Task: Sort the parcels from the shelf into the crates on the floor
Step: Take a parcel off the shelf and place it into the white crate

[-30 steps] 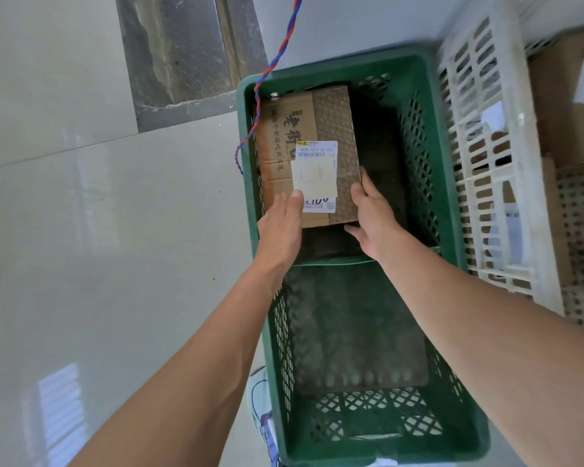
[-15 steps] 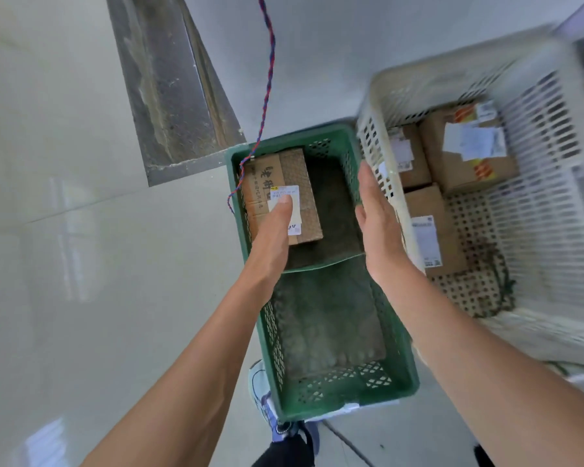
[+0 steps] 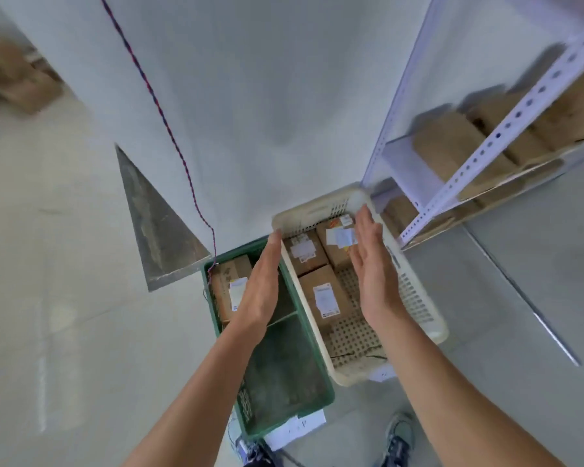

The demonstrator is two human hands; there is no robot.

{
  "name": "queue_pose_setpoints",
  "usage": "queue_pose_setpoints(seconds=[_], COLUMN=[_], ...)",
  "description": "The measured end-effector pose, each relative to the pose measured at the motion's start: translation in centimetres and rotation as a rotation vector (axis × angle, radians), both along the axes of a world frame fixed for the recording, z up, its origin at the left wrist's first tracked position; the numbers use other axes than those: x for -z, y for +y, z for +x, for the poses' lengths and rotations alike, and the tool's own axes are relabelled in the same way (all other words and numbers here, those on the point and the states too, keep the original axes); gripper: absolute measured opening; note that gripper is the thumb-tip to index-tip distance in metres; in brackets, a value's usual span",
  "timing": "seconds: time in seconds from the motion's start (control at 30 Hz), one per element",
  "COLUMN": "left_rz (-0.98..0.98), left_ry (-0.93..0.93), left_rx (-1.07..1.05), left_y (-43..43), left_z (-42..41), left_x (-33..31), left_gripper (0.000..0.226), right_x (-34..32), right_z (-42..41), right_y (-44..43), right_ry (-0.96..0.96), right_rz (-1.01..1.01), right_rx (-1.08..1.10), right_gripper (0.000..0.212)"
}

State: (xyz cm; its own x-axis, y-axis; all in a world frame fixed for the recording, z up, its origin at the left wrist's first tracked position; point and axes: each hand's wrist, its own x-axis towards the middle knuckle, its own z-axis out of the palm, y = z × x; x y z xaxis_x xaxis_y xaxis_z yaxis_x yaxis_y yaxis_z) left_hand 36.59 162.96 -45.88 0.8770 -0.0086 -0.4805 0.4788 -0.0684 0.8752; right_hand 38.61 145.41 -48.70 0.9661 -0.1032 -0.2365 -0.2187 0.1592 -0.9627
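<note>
A green crate [image 3: 312, 396] stands on the floor with one brown labelled parcel [image 3: 228, 284] lying at its far end. To its right a cream crate [image 3: 415, 308] holds three brown parcels [image 3: 324, 299]. My left hand [image 3: 262, 284] hovers flat and empty high above the green crate. My right hand [image 3: 373, 264] is also flat and empty, above the cream crate. On the right, a white metal shelf [image 3: 479, 156] carries several more brown parcels [image 3: 452, 146], blurred.
A white wall rises behind the crates, with a red-blue twisted cord [image 3: 169, 129] hanging down to the green crate's corner. A grey metal threshold [image 3: 155, 227] lies left of it. Paper sheets [image 3: 297, 428] and my shoe [image 3: 400, 439] are near the bottom.
Both hands let go of the parcel in the green crate and rose away from it. The view lifted and swung right, so the shelf came into sight.
</note>
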Motion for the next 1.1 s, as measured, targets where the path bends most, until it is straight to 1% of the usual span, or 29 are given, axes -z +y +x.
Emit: queue_pose_setpoints(seconds=[0.07, 0.1, 0.17, 0.2, 0.27, 0.37, 0.4, 0.47, 0.53, 0.6, 0.63, 0.67, 0.77, 0.87, 0.9, 0.97, 1.0, 1.07, 1.1], left_rz=[-0.001, -0.008, -0.011, -0.011, -0.016, -0.029, -0.044, -0.057, -0.08, -0.108, -0.108, -0.106, -0.104, -0.108, -0.107, -0.096, -0.095, -0.1, -0.095], left_ry=[-0.034, -0.065, -0.131, -0.156, -0.182, -0.217, -0.231, -0.247, -0.279, -0.315, -0.339, -0.355, -0.399, -0.439, -0.441, -0.447, -0.451, -0.474, -0.487], left_rx=[-0.003, 0.016, 0.062, 0.073, 0.081, 0.1, 0.116, 0.158, 0.184, 0.193, 0.199, 0.206, 0.203, 0.2, 0.193, 0.185, 0.18, 0.146, 0.12], left_y=[-3.7, -5.6, -9.9, -12.1, -16.7, -23.3, -25.4, -29.2, -32.6, -35.4, -36.7, -37.9, -40.9, -43.1, -43.8, -45.3, -46.1, -47.5, -48.2], left_z=[-0.8, -1.2, -1.5, -1.7, -1.9, -2.0, -2.0, -2.0, -2.1, -1.6, -1.2, -0.7, 1.1, 3.4, 4.2, 6.2, 7.3, 10.0, 11.5], left_x=[-3.3, -4.8, -7.4, -8.5, -10.8, -13.6, -14.5, -16.3, -18.3, -20.1, -20.9, -21.8, -23.6, -24.7, -25.0, -25.4, -25.6, -26.0, -26.1], left_gripper=[0.118, 0.121, 0.119, 0.117, 0.11, 0.084, 0.08, 0.081, 0.078, 0.074, 0.081, 0.087, 0.084, 0.082, 0.084, 0.098, 0.096, 0.08, 0.08], right_x=[-3.5, -5.1, -8.0, -9.4, -12.3, -15.4, -16.4, -18.0, -19.6, -21.1, -21.8, -22.4, -24.0, -24.8, -24.8, -24.7, -24.5, -24.3, -24.2], right_z=[-0.8, -1.2, -1.8, -2.1, -2.7, -3.1, -3.3, -3.7, -4.1, -4.3, -4.2, -4.0, -2.9, -1.5, -1.0, 0.2, 1.1, 3.3, 4.6], right_y=[-3.8, -5.7, -9.6, -11.6, -15.8, -22.3, -24.4, -28.2, -31.4, -34.0, -35.3, -36.5, -39.8, -42.4, -43.2, -45.1, -46.1, -47.9, -48.8], right_ry=[-0.018, -0.043, -0.08, -0.087, -0.117, -0.175, -0.198, -0.212, -0.23, -0.255, -0.257, -0.255, -0.263, -0.268, -0.263, -0.251, -0.244, -0.229, -0.222], right_rz=[0.028, 0.035, 0.055, 0.066, 0.074, 0.047, 0.038, 0.036, 0.014, -0.019, -0.031, -0.039, -0.075, -0.076, -0.073, -0.087, -0.095, -0.103, -0.107], right_rx=[0.033, 0.044, 0.046, 0.051, 0.076, 0.11, 0.119, 0.143, 0.168, 0.171, 0.171, 0.171, 0.195, 0.218, 0.214, 0.199, 0.193, 0.184, 0.182], right_gripper=[0.068, 0.061, 0.047, 0.044, 0.044, 0.044, 0.041, 0.038, 0.042, 0.052, 0.054, 0.054, 0.051, 0.04, 0.039, 0.051, 0.058, 0.069, 0.072])
